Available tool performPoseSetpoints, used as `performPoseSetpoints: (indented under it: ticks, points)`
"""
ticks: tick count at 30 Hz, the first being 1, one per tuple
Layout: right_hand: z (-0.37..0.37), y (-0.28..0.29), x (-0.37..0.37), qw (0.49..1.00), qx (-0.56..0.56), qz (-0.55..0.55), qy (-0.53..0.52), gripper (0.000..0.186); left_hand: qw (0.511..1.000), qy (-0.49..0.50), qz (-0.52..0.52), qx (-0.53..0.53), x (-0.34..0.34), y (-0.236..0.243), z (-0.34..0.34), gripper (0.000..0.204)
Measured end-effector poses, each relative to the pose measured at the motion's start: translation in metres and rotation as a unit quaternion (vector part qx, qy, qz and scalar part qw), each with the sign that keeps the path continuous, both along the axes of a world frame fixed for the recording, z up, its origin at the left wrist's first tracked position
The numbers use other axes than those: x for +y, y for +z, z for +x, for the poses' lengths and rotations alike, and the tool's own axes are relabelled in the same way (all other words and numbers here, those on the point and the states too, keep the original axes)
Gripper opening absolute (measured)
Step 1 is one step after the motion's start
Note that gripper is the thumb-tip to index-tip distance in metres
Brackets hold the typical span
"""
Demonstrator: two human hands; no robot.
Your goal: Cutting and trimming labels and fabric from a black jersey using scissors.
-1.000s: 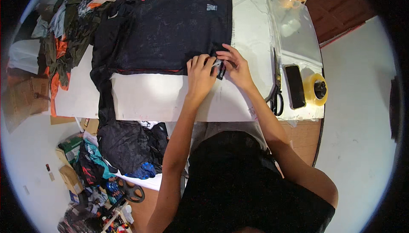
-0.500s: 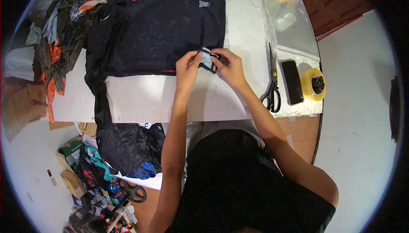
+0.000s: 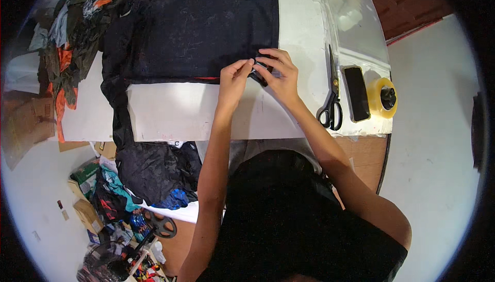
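A black garment with red seam lines (image 3: 201, 29) lies spread flat over the white table, a small pale printed mark near its far right corner. At its near right corner, my left hand (image 3: 234, 85) pinches a small dark piece of fabric (image 3: 259, 77) with a light patch on it, thumb against forefinger. My right hand (image 3: 281, 78) has its fingers bent over the same piece from the right and covers much of it. Whether this piece is part of the garment, I cannot tell.
Black-handled scissors (image 3: 331, 101), a phone (image 3: 357, 93) and a tape roll (image 3: 382, 98) lie to the right. Clear plastic sheets (image 3: 358, 29) lie beyond them. Crumpled dark and orange cloth (image 3: 77, 39) is heaped at the far left. More clothes (image 3: 154, 171) are piled below the table edge.
Both hands have shifted slightly right along with the dark fabric piece. Its light face, plain before, is now mostly hidden under my fingers. The whole view has moved a little.
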State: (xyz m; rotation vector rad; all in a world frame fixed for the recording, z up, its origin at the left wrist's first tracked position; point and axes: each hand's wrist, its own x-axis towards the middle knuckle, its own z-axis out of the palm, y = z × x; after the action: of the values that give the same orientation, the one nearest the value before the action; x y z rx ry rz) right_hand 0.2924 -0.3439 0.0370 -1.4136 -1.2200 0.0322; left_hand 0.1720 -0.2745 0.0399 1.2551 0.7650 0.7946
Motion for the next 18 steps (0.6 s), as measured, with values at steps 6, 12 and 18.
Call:
performPoseSetpoints:
  ticks: [6, 12, 18]
  points:
    - [0.0031, -0.0097, 0.0027, 1.0, -0.015, 0.003, 0.016, 0.016, 0.999, -0.021, -0.028, -0.002, 0.0004, 0.0007, -0.0031, 0.018]
    - [-0.0051, -0.007, 0.0042, 0.998, 0.058, -0.027, 0.027, 0.008, 1.0, -0.022, -0.013, 0.014, -0.0001, -0.0007, -0.0043, 0.017]
    - [-0.0036, -0.0101, 0.0073, 0.991, 0.135, -0.009, 0.023, 0.009, 1.0, 0.001, -0.02, 0.019, -0.0023, -0.0022, -0.0021, 0.017]
